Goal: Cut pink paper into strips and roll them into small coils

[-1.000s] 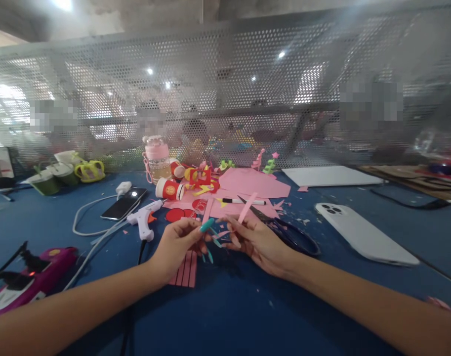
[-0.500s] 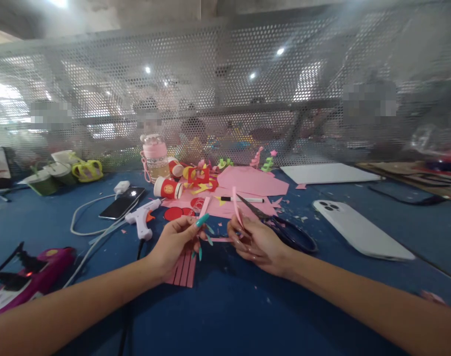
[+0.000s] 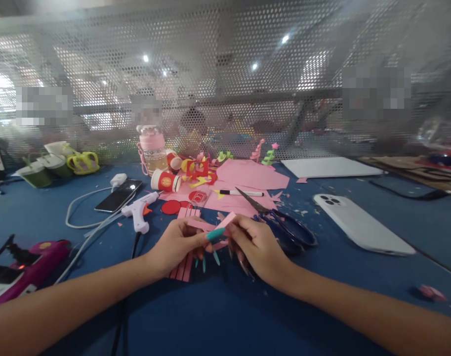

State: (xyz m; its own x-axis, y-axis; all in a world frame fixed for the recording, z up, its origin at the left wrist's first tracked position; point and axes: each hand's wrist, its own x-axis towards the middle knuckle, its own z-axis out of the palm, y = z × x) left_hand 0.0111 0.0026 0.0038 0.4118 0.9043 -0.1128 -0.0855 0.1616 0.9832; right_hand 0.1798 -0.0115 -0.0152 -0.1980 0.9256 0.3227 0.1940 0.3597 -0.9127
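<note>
Both hands meet low over the blue table, pinching pink paper strips (image 3: 225, 223). My left hand (image 3: 184, 244), with long teal nails, is closed on one part of the pink paper; my right hand (image 3: 255, 243) is closed on another part close beside it. Whether this is one folded strip or two crossed ones, I cannot tell. Under my left hand lies a pink sheet with dark lines (image 3: 181, 269), partly covered. Blue-handled scissors (image 3: 294, 225) rest beyond my right hand, blades pointing away to the left. A white glue gun (image 3: 140, 210) with an orange trigger lies left of my left hand.
Pink paper sheets (image 3: 251, 174), a marker (image 3: 242, 193) and red paper cups (image 3: 166, 181) lie ahead. A bottle (image 3: 153, 151) stands by the perforated screen. Left are a dark phone (image 3: 118, 196) and purple power strip (image 3: 32, 269); right, a white phone (image 3: 362, 225).
My hands have come together, and the pink strip that stood upright in my right hand now lies slanted between both hands. The view has shifted slightly.
</note>
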